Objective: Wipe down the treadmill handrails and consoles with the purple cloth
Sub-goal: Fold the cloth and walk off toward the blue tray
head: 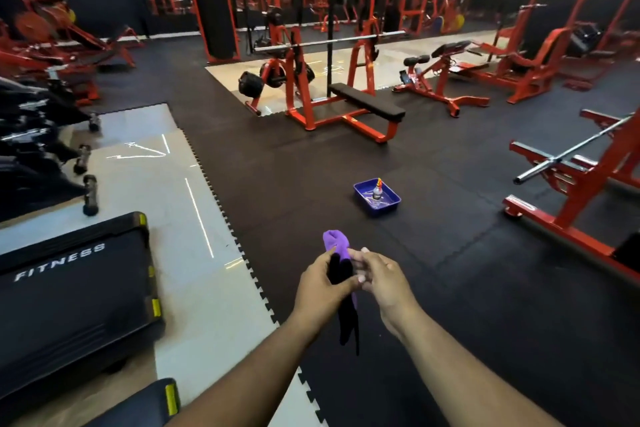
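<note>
Hands are held together in front of the body, above the black rubber floor. The purple cloth is gripped in the left hand, its purple end bunched above the fingers while a darker part hangs down below the palm. The right hand is brought against the cloth from the other side, with its fingertips pinching the fabric beside the left thumb. A treadmill marked FITNESS is seen at the lower left, on a pale mat, well apart from the cloth. Farther ahead on the floor, a blue tray is set down, and a small spray bottle stands upright inside it. Beyond the tray, a red bench press with a barbell across its rack is seen.
</note>
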A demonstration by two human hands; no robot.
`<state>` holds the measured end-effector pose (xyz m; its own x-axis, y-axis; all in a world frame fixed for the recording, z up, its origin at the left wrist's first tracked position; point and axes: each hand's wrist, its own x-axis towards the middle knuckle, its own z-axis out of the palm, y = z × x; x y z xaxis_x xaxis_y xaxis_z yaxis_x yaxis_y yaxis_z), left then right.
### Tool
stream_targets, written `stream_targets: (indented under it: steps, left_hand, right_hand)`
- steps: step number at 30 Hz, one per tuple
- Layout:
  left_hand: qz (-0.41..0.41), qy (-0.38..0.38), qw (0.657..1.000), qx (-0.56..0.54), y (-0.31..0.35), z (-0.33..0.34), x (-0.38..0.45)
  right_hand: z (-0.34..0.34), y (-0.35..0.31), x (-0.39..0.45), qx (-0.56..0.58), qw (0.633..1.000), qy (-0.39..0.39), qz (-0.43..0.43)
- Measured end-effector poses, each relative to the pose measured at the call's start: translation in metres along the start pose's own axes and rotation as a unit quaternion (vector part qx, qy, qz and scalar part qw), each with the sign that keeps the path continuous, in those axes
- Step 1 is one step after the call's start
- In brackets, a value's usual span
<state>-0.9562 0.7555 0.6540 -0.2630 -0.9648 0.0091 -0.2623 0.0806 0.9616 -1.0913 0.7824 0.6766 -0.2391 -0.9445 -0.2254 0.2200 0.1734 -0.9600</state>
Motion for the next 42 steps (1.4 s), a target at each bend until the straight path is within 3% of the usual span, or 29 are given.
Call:
stream_targets:
  steps: [6,10,12,17,20,26,34,39,42]
  left_hand:
    - [-0.004,0.003,0.999,0.041,0.008,0.044,0.100]
    - [0.007,-0.026,0.997,0.079,0.016,0.078,0.172]
    - [0.005,-0.052,0.996,0.067,0.022,0.093,0.208]
    - [-0.027,-0.073,0.997,0.016,0.023,0.114,0.288]
    - [-0.032,-0.074,0.996,0.030,0.013,0.117,0.335]
    - [-0.033,-0.079,0.993,0.087,-0.023,0.116,0.437]
    - [0.006,-0.170,0.957,0.233,-0.048,0.112,0.600]
    - [0.037,-0.196,0.930,0.307,-0.043,0.126,0.678]
    - [0.042,-0.201,0.915,0.346,-0.047,0.142,0.723]
  right_hand:
    - [-0.072,-0.015,0.096,-0.087,0.995,0.010,-0.046]
    - [-0.140,-0.029,0.167,-0.245,0.963,0.010,-0.110]
    - [-0.174,-0.036,0.202,-0.366,0.922,-0.024,-0.121]
    - [-0.224,-0.062,0.282,-0.622,0.768,-0.061,-0.137]
    - [-0.236,-0.071,0.326,-0.662,0.734,-0.062,-0.137]
    - [-0.227,-0.072,0.417,-0.644,0.754,-0.051,-0.118]
    - [-0.210,-0.096,0.549,-0.545,0.836,0.055,-0.043]
    - [-0.219,-0.112,0.613,-0.538,0.840,0.061,-0.030]
    - [-0.237,-0.110,0.654,-0.567,0.821,0.060,-0.023]
